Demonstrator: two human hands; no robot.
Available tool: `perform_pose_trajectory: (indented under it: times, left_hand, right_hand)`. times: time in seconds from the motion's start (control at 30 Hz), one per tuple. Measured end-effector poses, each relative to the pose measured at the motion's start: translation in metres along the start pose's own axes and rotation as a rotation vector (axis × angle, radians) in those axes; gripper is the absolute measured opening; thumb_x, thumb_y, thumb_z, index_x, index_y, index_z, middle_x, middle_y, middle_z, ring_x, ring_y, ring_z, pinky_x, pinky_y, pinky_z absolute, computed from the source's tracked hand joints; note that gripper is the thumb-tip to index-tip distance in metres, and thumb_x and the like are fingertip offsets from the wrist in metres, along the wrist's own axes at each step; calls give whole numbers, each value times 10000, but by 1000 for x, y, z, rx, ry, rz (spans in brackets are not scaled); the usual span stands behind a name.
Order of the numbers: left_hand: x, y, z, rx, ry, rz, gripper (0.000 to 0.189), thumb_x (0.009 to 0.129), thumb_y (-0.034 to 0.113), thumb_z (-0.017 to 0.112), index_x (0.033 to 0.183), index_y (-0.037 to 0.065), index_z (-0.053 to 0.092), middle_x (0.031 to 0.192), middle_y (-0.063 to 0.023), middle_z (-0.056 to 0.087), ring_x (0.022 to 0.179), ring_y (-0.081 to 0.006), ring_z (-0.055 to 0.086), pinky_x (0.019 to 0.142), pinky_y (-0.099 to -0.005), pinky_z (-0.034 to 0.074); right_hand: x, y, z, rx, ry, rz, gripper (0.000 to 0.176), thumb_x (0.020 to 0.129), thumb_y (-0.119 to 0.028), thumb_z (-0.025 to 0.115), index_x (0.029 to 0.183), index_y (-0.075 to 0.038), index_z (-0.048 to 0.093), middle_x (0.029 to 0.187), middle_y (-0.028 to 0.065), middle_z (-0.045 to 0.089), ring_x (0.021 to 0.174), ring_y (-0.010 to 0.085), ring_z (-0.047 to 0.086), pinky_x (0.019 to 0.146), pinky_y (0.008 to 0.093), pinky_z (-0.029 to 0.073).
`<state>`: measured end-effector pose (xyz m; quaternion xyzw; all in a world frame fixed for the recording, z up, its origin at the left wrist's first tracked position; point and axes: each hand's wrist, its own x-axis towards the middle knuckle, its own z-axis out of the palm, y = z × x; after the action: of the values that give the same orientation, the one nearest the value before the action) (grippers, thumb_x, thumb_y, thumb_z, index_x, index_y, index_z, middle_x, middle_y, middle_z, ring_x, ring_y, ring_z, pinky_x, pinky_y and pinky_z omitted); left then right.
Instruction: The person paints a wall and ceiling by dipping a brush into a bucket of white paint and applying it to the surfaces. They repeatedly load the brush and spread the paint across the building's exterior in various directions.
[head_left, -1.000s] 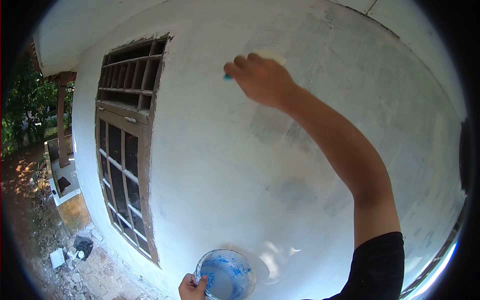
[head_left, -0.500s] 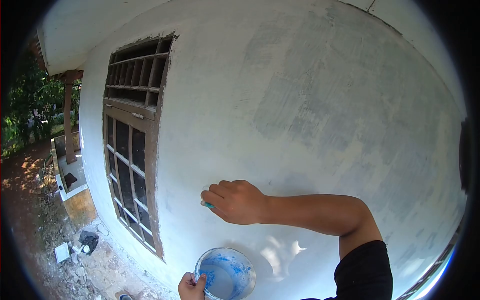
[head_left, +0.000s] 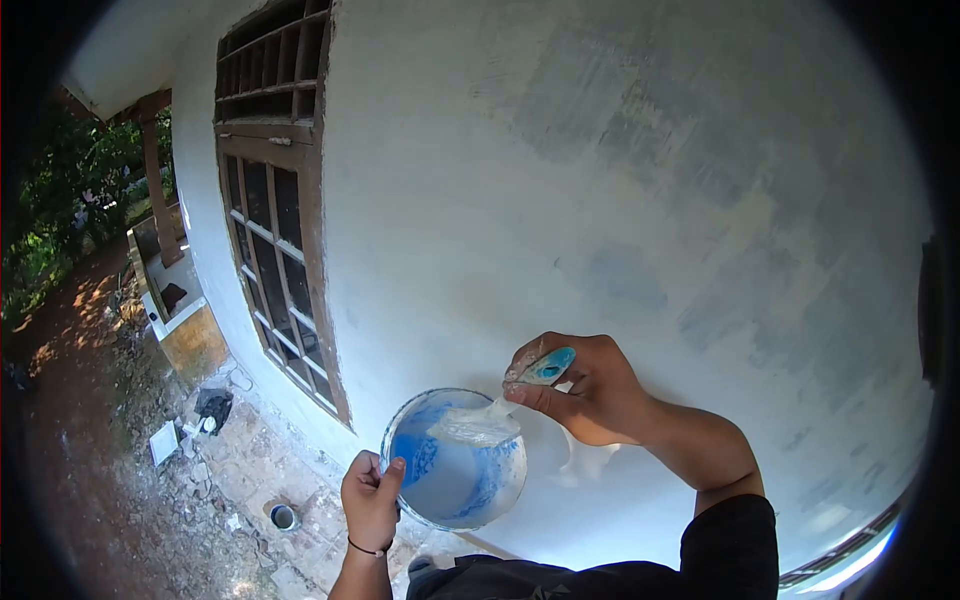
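Note:
My left hand [head_left: 371, 500] grips the rim of a blue bucket [head_left: 492, 487], thumb over the edge. Whitish paint [head_left: 436, 482] lies in the bottom, and its inner wall is smeared white. In my right hand [head_left: 590, 392] is a paintbrush [head_left: 548, 366] with a turquoise handle, pinched between thumb and fingers. Its bristles [head_left: 476, 427], coated in white, point down and left over the bucket's mouth. Behind both hands rises a wall [head_left: 430, 250] with white paint and greyer patches [head_left: 590, 95].
A brown-framed window [head_left: 275, 230] with bars is set in the wall at left. On the rubble-strewn ground below are a small can [head_left: 284, 517], a black bag [head_left: 213, 405] and a white square piece [head_left: 164, 442]. A post [head_left: 160, 190] stands farther off.
My right hand has come down from the wall with the paintbrush, now over the bucket. The bucket and left hand sit higher in view, as the camera has tilted down.

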<state>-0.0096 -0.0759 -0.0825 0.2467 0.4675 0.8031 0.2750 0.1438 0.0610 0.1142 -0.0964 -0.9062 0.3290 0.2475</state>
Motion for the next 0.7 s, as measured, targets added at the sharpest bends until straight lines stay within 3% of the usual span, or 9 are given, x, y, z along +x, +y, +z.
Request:
perform_pose_trajectory:
  times: [0.23,0.3,0.33,0.4,0.63,0.7]
  left_hand:
    - [-8,25,18,120,-40,-16,292,847,85,592,684,104,351,557,64,358,463,4,281,394,-186,188]
    - [-9,25,21,112,-61,73,278,847,87,594,692,98,363,558,65,365,470,8,292,404,-179,195]
    - [-11,25,23,125,-67,63,278,847,87,594,692,98,363,558,65,365,470,8,292,404,-179,195]
    - [-13,27,26,145,-66,88,265,846,90,597,698,93,377,560,68,371,476,11,297,411,-176,198]
    - [-17,25,26,155,-49,84,261,846,100,603,704,91,384,555,68,381,458,11,298,402,-175,200]
    - [-16,21,23,138,-43,77,282,847,106,605,697,98,367,548,67,378,447,10,304,397,-171,208]
  right_hand:
    - [-31,38,34,-9,-197,123,215,760,-177,709,907,-39,634,876,94,659,765,180,643,624,263,510]
    - [-33,47,44,14,-263,155,217,767,-177,695,918,-35,630,913,100,653,779,192,645,641,284,532]
    - [-34,52,49,29,-257,162,217,767,-177,695,918,-35,630,913,100,653,779,192,645,641,284,532]
    - [-36,62,58,-17,-237,37,216,765,-229,676,881,-52,633,765,130,639,593,227,591,594,325,451]
    - [-42,67,60,16,-194,41,213,766,-224,669,871,-44,624,747,126,638,615,228,599,608,327,454]
    - [-44,60,52,-89,-140,64,185,790,-167,664,894,-22,617,884,112,650,745,222,644,642,279,532]
